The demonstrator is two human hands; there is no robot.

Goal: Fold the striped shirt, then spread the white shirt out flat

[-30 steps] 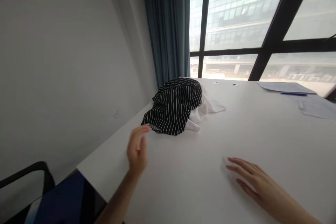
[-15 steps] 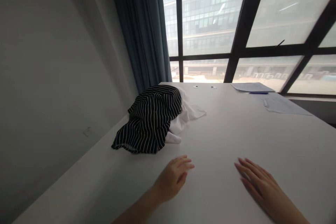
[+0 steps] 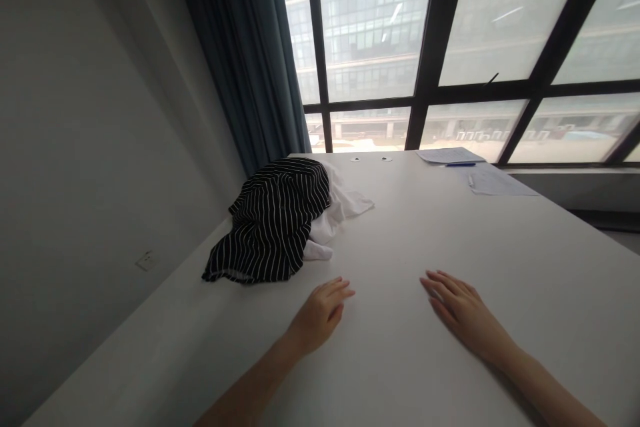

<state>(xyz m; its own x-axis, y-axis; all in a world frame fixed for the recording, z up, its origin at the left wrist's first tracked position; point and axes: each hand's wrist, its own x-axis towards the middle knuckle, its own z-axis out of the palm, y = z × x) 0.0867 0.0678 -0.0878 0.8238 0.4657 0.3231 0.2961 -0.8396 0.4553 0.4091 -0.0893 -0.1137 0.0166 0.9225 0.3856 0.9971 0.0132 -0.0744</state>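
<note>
A black garment with thin white stripes (image 3: pixel 273 220), which looks like a shirt, lies crumpled on the white table (image 3: pixel 385 347). White cloth (image 3: pixel 343 203) sticks out from under its right side. My left hand (image 3: pixel 319 315) is just in front of the clothes, apart from them, with loosely bent fingers and nothing in it. Farther right, my right hand (image 3: pixel 459 310) rests low at the tabletop, fingers stretched out and holding nothing. Whether either palm touches the table is hard to tell.
Papers (image 3: pixel 500 181) and a blue pen (image 3: pixel 460 165) lie at the far right of the table. Two small white discs (image 3: pixel 387 159) sit near the back edge. A wall with a socket (image 3: pixel 147 260) runs along the left; a blue curtain (image 3: pixel 250 60) and windows stand behind.
The whole view has shifted, so the table and clothes appear a little farther left and higher. Both hands show slightly higher in the picture. The clothes lie as before.
</note>
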